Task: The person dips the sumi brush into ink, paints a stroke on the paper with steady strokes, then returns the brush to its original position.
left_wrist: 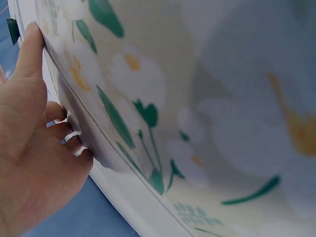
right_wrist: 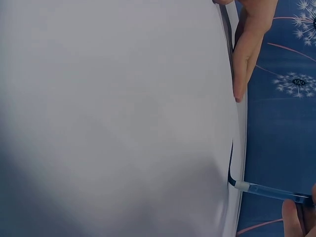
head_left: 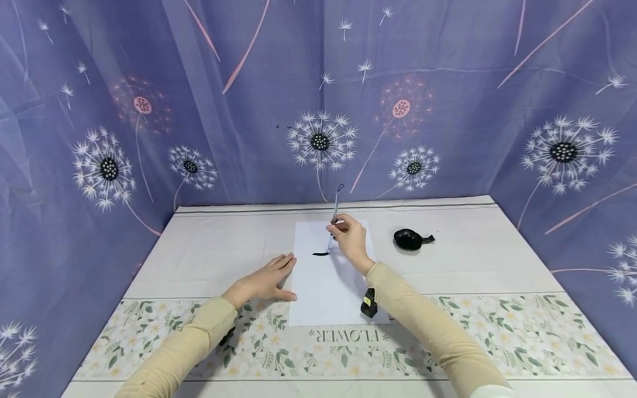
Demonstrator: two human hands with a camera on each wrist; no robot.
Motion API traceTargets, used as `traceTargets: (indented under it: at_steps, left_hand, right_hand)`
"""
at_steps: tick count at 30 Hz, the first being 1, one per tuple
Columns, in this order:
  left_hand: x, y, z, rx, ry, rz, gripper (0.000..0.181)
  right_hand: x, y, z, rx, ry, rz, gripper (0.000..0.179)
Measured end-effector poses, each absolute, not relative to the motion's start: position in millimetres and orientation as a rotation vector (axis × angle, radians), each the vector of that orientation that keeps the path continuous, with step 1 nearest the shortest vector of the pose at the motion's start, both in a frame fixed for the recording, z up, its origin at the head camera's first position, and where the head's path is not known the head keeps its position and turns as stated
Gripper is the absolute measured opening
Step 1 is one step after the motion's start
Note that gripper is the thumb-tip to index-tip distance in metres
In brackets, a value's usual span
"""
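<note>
My right hand point(head_left: 351, 240) pinches a blue writing brush point(head_left: 336, 204) partway up its handle, the hanging loop at the top end. The brush stands nearly upright. In the right wrist view its dark bristle tip point(right_wrist: 231, 180) is bent against the paper, at one end of a stroke. Under it lies a white sheet of paper point(head_left: 323, 293) with one short black stroke point(head_left: 320, 254) in its upper part. My left hand point(head_left: 265, 280) rests with spread fingers at the sheet's left edge. The left wrist view shows its thumb point(left_wrist: 30, 54) extended and nothing held.
Right of the sheet sits a shiny black dish point(head_left: 408, 239) with a short handle-like end. The white tablecloth point(head_left: 217, 242) has a floral band point(head_left: 519, 329) across its front part. A purple dandelion-print curtain point(head_left: 246, 155) closes off the back and both sides.
</note>
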State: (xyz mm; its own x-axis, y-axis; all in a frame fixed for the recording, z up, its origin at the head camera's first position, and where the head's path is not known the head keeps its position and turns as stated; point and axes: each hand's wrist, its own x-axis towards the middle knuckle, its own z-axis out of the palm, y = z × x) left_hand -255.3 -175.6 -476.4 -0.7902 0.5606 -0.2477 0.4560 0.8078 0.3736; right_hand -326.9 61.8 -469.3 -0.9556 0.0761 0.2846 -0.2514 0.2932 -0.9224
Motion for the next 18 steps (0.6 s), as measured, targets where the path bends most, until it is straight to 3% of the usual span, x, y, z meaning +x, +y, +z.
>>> traceTargets:
  at_steps: [18]
  left_hand:
    - [-255,-177,-478,0.769,2.645,0.428,0.1]
  right_hand:
    - [-328,88,-466,0.164,-2.348,1.534,0.018]
